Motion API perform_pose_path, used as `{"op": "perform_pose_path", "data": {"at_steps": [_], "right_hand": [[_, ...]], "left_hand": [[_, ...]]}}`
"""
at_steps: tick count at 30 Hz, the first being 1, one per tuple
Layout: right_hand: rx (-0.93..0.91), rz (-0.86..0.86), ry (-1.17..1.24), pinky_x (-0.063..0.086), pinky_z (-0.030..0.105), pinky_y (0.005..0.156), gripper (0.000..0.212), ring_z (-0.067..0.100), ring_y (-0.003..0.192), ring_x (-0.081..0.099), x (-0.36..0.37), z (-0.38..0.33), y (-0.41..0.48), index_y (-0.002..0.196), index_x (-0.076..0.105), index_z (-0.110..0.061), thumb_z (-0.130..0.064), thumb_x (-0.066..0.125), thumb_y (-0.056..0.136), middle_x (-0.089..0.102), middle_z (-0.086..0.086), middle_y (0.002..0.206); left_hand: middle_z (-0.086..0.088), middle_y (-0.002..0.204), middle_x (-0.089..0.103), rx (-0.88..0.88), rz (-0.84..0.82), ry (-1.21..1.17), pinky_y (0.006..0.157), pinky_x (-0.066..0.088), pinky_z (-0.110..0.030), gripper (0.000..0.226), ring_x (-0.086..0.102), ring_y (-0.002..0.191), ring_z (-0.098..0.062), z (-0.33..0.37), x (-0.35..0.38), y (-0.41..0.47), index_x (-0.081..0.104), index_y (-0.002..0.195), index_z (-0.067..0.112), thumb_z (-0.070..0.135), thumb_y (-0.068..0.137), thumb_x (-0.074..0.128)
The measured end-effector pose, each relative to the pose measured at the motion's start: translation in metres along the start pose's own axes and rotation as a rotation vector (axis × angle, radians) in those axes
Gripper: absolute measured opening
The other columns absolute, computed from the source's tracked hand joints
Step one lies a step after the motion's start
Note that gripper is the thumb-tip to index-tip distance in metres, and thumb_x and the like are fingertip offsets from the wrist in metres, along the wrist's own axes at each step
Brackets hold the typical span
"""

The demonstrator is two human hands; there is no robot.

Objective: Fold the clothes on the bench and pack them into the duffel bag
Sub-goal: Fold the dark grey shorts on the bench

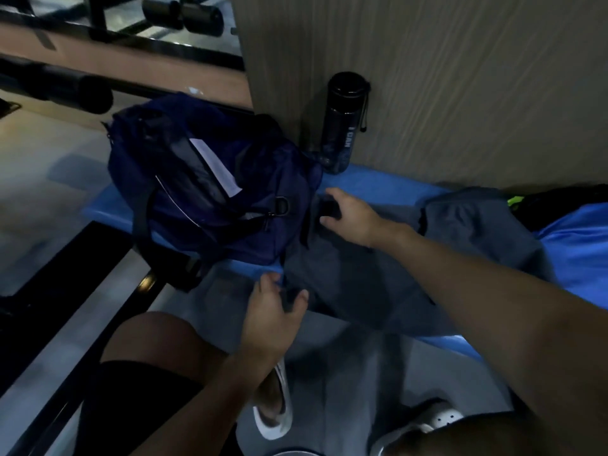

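Dim, blurred gym light falls on a blue bench (378, 181) set against a panelled wall. The left hand (273, 320) pinches the near corner of a grey garment (362, 274) where it droops over the bench's front edge. The right hand (353, 217) curls thumb and fingers round a dark fold at the garment's far corner; what that fold is I cannot tell. The garment's long axis runs along the bench, its left end touching the navy duffel bag (263, 179). The bag's zip runs diagonally away from the person. A black bottle (342, 126) stands upright behind. More blue cloth (579, 251) is cut off at the right.
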State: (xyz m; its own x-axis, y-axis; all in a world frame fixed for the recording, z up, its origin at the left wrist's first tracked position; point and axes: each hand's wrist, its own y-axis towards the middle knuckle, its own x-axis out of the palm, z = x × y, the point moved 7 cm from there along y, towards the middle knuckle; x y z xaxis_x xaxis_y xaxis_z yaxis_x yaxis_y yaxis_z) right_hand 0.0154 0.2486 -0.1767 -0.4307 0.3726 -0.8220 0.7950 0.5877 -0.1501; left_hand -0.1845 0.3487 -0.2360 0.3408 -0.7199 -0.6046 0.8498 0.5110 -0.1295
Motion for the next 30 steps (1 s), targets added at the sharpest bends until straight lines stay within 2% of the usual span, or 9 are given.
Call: {"op": "perform_pose_path", "data": {"at_steps": [4, 6, 11, 15, 17, 19, 23, 26, 30], "right_hand": [[0.072, -0.103, 0.078, 0.035, 0.043, 0.113, 0.085, 0.026, 0.138, 0.038, 0.015, 0.007, 0.031, 0.155, 0.018, -0.021, -0.027, 0.070, 0.087, 0.037, 0.006, 0.153], [0.104, -0.105, 0.099, 0.038, 0.044, 0.111, 0.084, 0.027, 0.134, 0.042, 0.019, 0.012, 0.041, 0.153, 0.023, -0.023, -0.026, 0.072, 0.084, 0.043, 0.005, 0.148], [0.157, -0.047, 0.180, 0.053, 0.037, 0.087, 0.028, 0.027, 0.101, 0.062, 0.016, 0.013, 0.052, 0.110, 0.065, -0.013, -0.013, 0.069, 0.082, 0.066, 0.007, 0.105], [0.167, -0.075, 0.151, 0.043, 0.023, 0.080, 0.027, 0.020, 0.104, 0.059, -0.001, 0.010, 0.048, 0.117, 0.063, -0.008, -0.013, 0.064, 0.091, 0.063, 0.007, 0.113], [0.174, -0.048, 0.124, 0.040, 0.022, 0.090, 0.034, 0.023, 0.118, 0.054, -0.018, 0.011, 0.041, 0.128, 0.058, -0.005, -0.014, 0.061, 0.095, 0.059, 0.008, 0.124], [0.186, -0.043, 0.147, 0.037, 0.017, 0.091, 0.038, 0.018, 0.119, 0.050, -0.034, 0.015, 0.035, 0.134, 0.052, -0.002, -0.013, 0.057, 0.098, 0.056, 0.003, 0.123], [0.205, -0.040, 0.241, 0.046, 0.013, 0.068, 0.024, 0.017, 0.101, 0.057, -0.060, 0.022, 0.024, 0.120, 0.059, -0.004, -0.012, 0.056, 0.098, 0.063, 0.002, 0.108], [0.200, -0.016, 0.239, 0.046, 0.020, 0.076, 0.012, 0.019, 0.101, 0.059, -0.077, 0.027, 0.016, 0.106, 0.064, -0.009, -0.011, 0.058, 0.096, 0.064, 0.003, 0.105], [0.171, 0.023, 0.251, 0.046, 0.025, 0.088, 0.012, 0.018, 0.104, 0.061, -0.098, 0.023, 0.007, 0.088, 0.065, -0.017, -0.005, 0.064, 0.091, 0.066, 0.002, 0.101]], "left_hand": [[-0.002, 0.099, 0.061, -0.260, -0.071, -0.342, 0.089, 0.055, -0.038, 0.048, 0.064, 0.091, -0.015, -0.014, 0.011, 0.006, 0.043, 0.111, 0.019, 0.031, 0.082, 0.080], [-0.005, 0.095, 0.063, -0.319, -0.091, -0.481, 0.083, 0.055, -0.037, 0.046, 0.063, 0.084, -0.015, -0.016, 0.019, 0.007, 0.041, 0.108, 0.018, 0.022, 0.084, 0.079], [-0.007, 0.098, 0.066, -0.362, -0.043, -0.558, 0.068, 0.052, -0.021, 0.035, 0.065, 0.083, -0.013, -0.011, 0.023, 0.007, 0.049, 0.106, 0.013, 0.014, 0.086, 0.077], [-0.010, 0.096, 0.072, -0.405, -0.068, -0.539, 0.075, 0.059, -0.030, 0.020, 0.069, 0.085, -0.018, -0.010, 0.019, 0.011, 0.062, 0.104, 0.007, 0.014, 0.089, 0.072], [-0.009, 0.088, 0.074, -0.403, -0.106, -0.534, 0.074, 0.059, -0.028, 0.004, 0.071, 0.082, -0.019, -0.005, 0.012, 0.010, 0.067, 0.092, 0.007, 0.010, 0.094, 0.065], [-0.013, 0.086, 0.074, -0.374, -0.146, -0.530, 0.070, 0.057, -0.027, 0.013, 0.071, 0.080, -0.020, 0.002, 0.007, 0.008, 0.069, 0.089, 0.004, 0.009, 0.097, 0.060], [-0.026, 0.099, 0.070, -0.261, -0.146, -0.529, 0.082, 0.058, -0.044, 0.016, 0.070, 0.089, -0.035, 0.022, 0.004, 0.006, 0.065, 0.098, -0.003, 0.011, 0.099, 0.056], [-0.022, 0.095, 0.071, -0.177, -0.108, -0.513, 0.084, 0.056, -0.052, 0.011, 0.068, 0.094, -0.038, 0.039, -0.003, 0.005, 0.067, 0.094, 0.006, 0.011, 0.098, 0.059], [-0.013, 0.085, 0.073, -0.081, -0.059, -0.475, 0.076, 0.059, -0.044, 0.013, 0.071, 0.082, -0.028, 0.053, -0.023, 0.009, 0.070, 0.085, 0.010, 0.009, 0.096, 0.062]]}}
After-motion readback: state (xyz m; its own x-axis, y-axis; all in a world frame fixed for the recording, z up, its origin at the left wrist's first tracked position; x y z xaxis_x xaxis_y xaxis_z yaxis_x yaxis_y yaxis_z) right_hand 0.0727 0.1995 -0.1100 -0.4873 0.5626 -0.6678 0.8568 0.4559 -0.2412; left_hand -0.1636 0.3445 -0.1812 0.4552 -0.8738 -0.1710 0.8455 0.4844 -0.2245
